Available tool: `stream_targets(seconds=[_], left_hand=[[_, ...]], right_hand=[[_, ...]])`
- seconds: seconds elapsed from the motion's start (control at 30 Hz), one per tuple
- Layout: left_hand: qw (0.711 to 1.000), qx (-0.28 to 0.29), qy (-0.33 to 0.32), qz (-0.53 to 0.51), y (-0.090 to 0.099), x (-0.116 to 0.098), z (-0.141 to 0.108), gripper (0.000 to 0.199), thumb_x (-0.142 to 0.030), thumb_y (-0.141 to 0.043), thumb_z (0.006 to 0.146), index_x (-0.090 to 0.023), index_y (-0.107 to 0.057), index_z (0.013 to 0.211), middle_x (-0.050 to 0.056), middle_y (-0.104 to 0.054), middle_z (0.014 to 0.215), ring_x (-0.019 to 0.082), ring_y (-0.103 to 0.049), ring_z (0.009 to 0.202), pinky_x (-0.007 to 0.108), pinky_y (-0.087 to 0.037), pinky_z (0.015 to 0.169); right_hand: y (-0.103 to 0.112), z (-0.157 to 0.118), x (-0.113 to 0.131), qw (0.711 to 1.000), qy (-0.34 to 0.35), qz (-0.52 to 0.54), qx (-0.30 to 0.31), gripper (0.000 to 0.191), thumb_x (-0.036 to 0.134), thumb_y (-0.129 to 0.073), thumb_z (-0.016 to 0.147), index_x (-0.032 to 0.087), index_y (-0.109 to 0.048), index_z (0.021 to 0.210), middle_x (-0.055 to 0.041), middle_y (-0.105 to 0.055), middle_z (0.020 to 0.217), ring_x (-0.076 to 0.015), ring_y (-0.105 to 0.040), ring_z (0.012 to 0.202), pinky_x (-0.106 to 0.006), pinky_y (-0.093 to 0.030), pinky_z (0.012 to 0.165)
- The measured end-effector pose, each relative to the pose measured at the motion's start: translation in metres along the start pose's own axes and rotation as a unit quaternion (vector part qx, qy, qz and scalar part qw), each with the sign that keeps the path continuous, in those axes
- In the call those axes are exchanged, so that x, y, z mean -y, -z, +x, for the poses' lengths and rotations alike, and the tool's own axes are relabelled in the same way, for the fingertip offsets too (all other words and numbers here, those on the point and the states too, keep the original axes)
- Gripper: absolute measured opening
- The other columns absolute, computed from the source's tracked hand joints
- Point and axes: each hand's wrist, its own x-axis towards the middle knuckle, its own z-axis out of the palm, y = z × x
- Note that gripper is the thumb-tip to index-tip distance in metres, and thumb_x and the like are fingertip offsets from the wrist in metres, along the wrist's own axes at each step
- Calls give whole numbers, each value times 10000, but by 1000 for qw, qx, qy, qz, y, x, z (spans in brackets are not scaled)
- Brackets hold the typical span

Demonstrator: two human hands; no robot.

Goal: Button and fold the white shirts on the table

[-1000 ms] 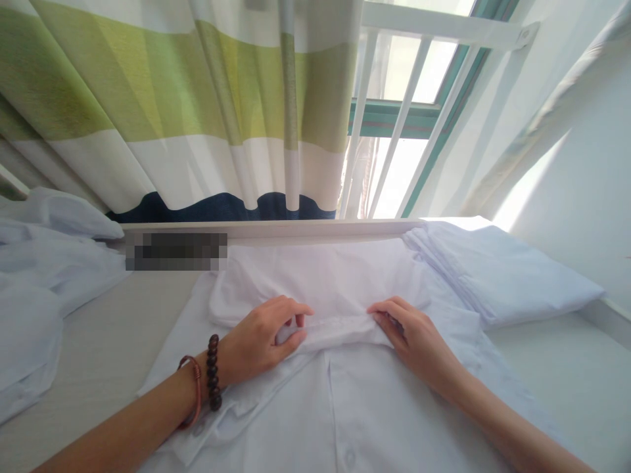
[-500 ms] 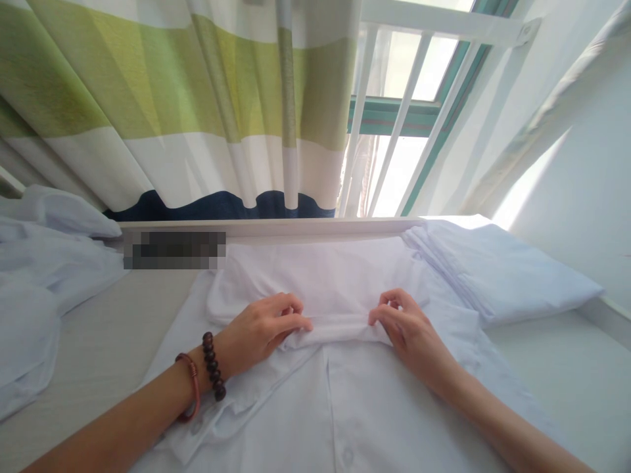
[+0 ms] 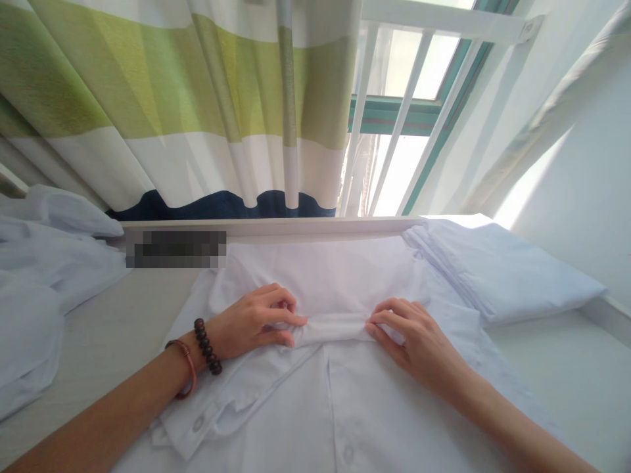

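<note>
A white button-up shirt (image 3: pixel 290 407) lies spread in front of me, its button strip running down the middle. At the top of that strip is a narrow folded band of the shirt's cloth. My left hand (image 3: pixel 256 318) pinches the left end of this band between thumb and forefinger; a dark bead bracelet and a reddish bangle circle the wrist. On the band's right end, the fingertips of my right hand (image 3: pixel 411 332) are closed on the cloth. Beyond both hands lies a smooth folded layer of white cloth (image 3: pixel 325 272). A sleeve cuff (image 3: pixel 197 424) with a button rests at lower left.
Folded white cloth (image 3: pixel 507 269) sits at the right, and a loose white heap (image 3: pixel 29 282) at the left. A pixelated dark patch (image 3: pixel 177 249) hides something near the back ledge (image 3: pixel 276 228). Behind hang a striped curtain (image 3: pixel 221 85) and white window bars (image 3: pixel 401 118).
My left hand has shifted slightly left, and its thumb now shows below the band. My right hand has moved slightly left and lower, its fingers straighter. The cuff is more exposed.
</note>
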Motion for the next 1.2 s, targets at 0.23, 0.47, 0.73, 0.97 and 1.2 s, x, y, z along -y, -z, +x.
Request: stream_targets(seconds=[0.23,0.47,0.73,0.97,1.2], left_hand=[[999,27,13,-26,4,9,-4,305,-459,-656,825,-286,-719,1068,47,-576,939,172,-537,880,309,-483,833],[999,32,18,-21,5,8,-5,283,-405,-683,821,-305,-707,1085,37,-579,955,172,-542,896,304,-465,857],[994,-16,77,79,6,-24,-6,366,-386,-463,961,-286,-517,1308,49,-540,1312,208,-446,1254,482,-124,1158],[939,59,313,128,-5,15,24,616,-533,-217,978,-180,-289,1477,108,-282,1542,288,-182,1435,570,-101,1137],[906,75,358,213,-16,39,37,599,-557,-217,957,-281,-280,1485,8,-214,1566,267,-172,1444,547,-107,1147]], right_hand=[[10,1,-16,984,-5,137,109,146,285,-522,930,244,-654,977,-55,-611,1036,-102,-577,634,-248,-512,645],[18,2,-22,973,-12,163,162,188,282,-511,932,253,-660,1042,-56,-575,1103,-84,-542,608,-235,-509,623],[29,3,-13,988,5,93,124,191,331,-486,942,260,-638,1034,-56,-606,1091,-144,-630,781,-287,-537,735],[21,67,-42,992,-89,-83,43,547,519,-295,968,192,-445,1381,-125,-444,1442,-291,-381,1337,-509,-314,1080],[-31,98,-84,967,-151,-148,140,699,581,-202,957,146,-245,1503,-139,-173,1573,-302,-154,1438,-469,-186,1142]])
